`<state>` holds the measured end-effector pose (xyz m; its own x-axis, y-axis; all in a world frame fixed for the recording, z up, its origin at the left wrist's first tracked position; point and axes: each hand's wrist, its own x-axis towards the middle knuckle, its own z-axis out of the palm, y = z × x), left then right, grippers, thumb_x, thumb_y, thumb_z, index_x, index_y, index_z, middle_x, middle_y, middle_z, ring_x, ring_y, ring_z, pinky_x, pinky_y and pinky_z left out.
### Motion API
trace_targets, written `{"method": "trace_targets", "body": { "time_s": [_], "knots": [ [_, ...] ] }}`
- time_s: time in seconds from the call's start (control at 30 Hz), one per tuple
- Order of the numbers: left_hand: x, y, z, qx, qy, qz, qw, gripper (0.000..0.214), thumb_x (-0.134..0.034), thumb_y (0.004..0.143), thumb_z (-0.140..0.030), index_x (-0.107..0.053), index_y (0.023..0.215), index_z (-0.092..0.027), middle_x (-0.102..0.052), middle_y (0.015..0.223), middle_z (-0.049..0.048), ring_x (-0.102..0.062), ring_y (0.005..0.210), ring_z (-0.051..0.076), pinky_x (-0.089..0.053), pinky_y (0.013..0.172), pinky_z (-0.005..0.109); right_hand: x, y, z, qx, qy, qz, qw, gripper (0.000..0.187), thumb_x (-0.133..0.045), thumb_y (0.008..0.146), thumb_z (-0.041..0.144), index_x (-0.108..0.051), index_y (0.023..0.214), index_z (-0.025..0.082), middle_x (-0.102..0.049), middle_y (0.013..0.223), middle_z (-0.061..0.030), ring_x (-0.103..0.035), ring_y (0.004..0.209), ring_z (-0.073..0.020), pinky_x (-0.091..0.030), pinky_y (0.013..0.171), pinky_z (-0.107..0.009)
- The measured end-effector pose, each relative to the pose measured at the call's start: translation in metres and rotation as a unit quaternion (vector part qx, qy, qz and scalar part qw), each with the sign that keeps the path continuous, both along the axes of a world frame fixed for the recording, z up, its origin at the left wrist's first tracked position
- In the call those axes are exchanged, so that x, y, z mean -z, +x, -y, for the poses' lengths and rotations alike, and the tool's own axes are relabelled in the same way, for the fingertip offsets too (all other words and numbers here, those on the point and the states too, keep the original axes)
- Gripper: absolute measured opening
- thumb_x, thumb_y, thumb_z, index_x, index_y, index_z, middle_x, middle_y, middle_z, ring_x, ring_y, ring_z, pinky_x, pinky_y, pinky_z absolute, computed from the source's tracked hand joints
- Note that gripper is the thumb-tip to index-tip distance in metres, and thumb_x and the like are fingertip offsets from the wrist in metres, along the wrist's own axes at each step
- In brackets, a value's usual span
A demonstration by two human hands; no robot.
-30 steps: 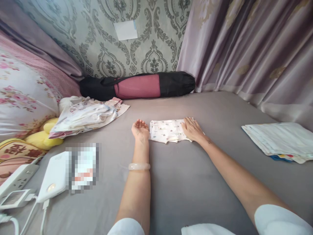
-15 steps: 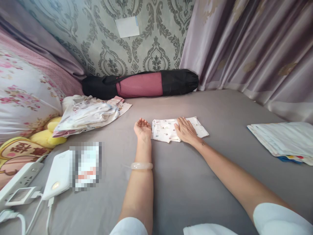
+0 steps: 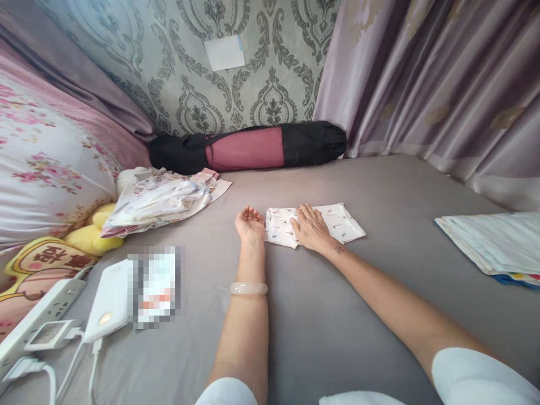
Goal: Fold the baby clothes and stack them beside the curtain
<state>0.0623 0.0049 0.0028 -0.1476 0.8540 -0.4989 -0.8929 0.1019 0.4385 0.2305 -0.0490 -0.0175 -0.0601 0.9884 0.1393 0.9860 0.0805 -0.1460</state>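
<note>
A small white printed garment (image 3: 343,222), folded into a flat strip, lies on the grey bed sheet (image 3: 320,315). My right hand (image 3: 311,226) rests palm down on its middle, fingers stretched out, covering part of the print. At the garment's left end my left hand (image 3: 250,225) lies palm up with its fingers loosely curled. Its edge touches or nearly touches the cloth, and no object shows in the palm. A pale bangle (image 3: 248,288) circles my left forearm.
Loose clothes (image 3: 164,199) are heaped at left, near a floral pillow (image 3: 46,163). A power strip (image 3: 40,315) and a white power bank (image 3: 110,298) with cables lie front left. Folded cloths (image 3: 493,244) sit at right. A black and pink rolled bag (image 3: 248,147) lines the wall.
My right hand has slid left along the garment, from right of its middle towards its centre. My left hand stays at the left end. The view has shifted slightly.
</note>
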Motion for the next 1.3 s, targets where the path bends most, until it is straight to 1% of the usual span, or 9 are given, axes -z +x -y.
{"method": "trace_targets", "body": {
  "time_s": [0.23,0.33,0.43,0.6,0.8,0.93,1.03,1.2,1.3],
  "knots": [
    [0.005,0.001,-0.003,-0.001,0.014,-0.01,1.0,0.008,-0.049,0.082,-0.014,-0.054,0.077,-0.019,-0.051,0.062,-0.0036,-0.05,0.048,0.006,-0.037,0.051,0.018,-0.004,0.0,-0.002,0.006,-0.027,0.005,1.0,0.062,-0.022,0.099,0.037,-0.041,0.145,0.001,-0.033,0.156,-0.0188,-0.024,0.147,-0.0306,-0.017,0.119,-0.047],
    [0.003,0.001,-0.002,-0.004,0.003,0.001,1.0,0.01,-0.048,0.083,-0.014,-0.054,0.077,-0.019,-0.052,0.063,-0.0035,-0.05,0.049,0.006,-0.037,0.052,0.018,-0.012,-0.009,-0.003,0.004,-0.04,0.009,0.999,0.061,-0.025,0.099,0.036,-0.041,0.145,-0.001,-0.032,0.156,-0.0205,-0.023,0.147,-0.0316,-0.016,0.119,-0.049],
    [0.0,0.0,-0.001,-0.006,-0.004,0.011,1.0,0.012,-0.046,0.084,-0.013,-0.054,0.076,-0.018,-0.051,0.063,-0.0037,-0.049,0.048,0.005,-0.037,0.052,0.018,-0.016,-0.024,-0.003,-0.016,-0.015,0.003,1.0,0.06,-0.026,0.099,0.035,-0.039,0.146,0.0,-0.032,0.156,-0.0198,-0.023,0.147,-0.0301,-0.013,0.12,-0.047],
    [0.001,0.0,-0.001,-0.008,0.001,0.015,1.0,0.012,-0.047,0.083,-0.013,-0.055,0.076,-0.018,-0.052,0.063,-0.003,-0.05,0.049,0.006,-0.038,0.052,0.018,-0.008,-0.042,-0.001,-0.03,-0.013,-0.019,0.999,0.063,-0.024,0.1,0.039,-0.036,0.148,0.0,-0.032,0.157,-0.0183,-0.024,0.147,-0.029,-0.015,0.12,-0.044],
    [0.009,-0.001,-0.006,0.0,0.02,-0.013,1.0,0.007,-0.05,0.08,-0.015,-0.053,0.076,-0.019,-0.052,0.061,-0.003,-0.05,0.049,0.007,-0.039,0.052,0.019,-0.001,-0.041,0.0,-0.03,-0.02,-0.024,0.999,0.063,-0.023,0.1,0.04,-0.036,0.149,0.001,-0.032,0.157,-0.0172,-0.023,0.147,-0.028,-0.014,0.12,-0.042],
    [0.007,-0.002,-0.005,-0.012,0.015,0.022,1.0,0.011,-0.047,0.081,-0.013,-0.055,0.075,-0.018,-0.052,0.061,-0.0026,-0.05,0.049,0.007,-0.039,0.053,0.019,-0.001,-0.041,-0.001,-0.028,-0.016,-0.02,0.999,0.062,-0.024,0.1,0.04,-0.037,0.148,0.003,-0.034,0.156,-0.0173,-0.024,0.147,-0.0285,-0.015,0.12,-0.043],
    [0.0,-0.005,-0.002,-0.027,0.064,0.042,0.997,0.016,-0.045,0.085,-0.015,-0.056,0.075,-0.018,-0.054,0.064,-0.0015,-0.051,0.052,0.007,-0.04,0.056,0.019,-0.005,-0.045,-0.001,-0.03,-0.014,-0.015,0.999,0.06,-0.025,0.1,0.037,-0.038,0.147,0.003,-0.034,0.155,-0.0193,-0.025,0.146,-0.0305,-0.014,0.119,-0.046],
    [-0.007,-0.017,0.002,-0.052,0.175,-0.024,0.983,0.024,-0.043,0.091,-0.029,-0.06,0.075,-0.02,-0.059,0.074,0.0024,-0.056,0.066,0.01,-0.045,0.065,0.021,-0.008,-0.064,-0.006,-0.075,0.006,-0.036,0.997,0.059,-0.027,0.099,0.035,-0.038,0.147,0.002,-0.033,0.156,-0.0189,-0.023,0.147,-0.0294,-0.011,0.12,-0.047],
    [-0.005,-0.02,0.003,-0.046,0.209,0.01,0.977,0.028,-0.041,0.092,-0.029,-0.062,0.077,-0.02,-0.061,0.075,0.0033,-0.056,0.067,0.011,-0.045,0.067,0.023,-0.003,-0.074,-0.009,-0.083,-0.008,-0.052,0.995,0.061,-0.025,0.1,0.036,-0.037,0.147,0.0,-0.03,0.157,-0.019,-0.022,0.147,-0.0286,-0.012,0.12,-0.046]
  ]
}}
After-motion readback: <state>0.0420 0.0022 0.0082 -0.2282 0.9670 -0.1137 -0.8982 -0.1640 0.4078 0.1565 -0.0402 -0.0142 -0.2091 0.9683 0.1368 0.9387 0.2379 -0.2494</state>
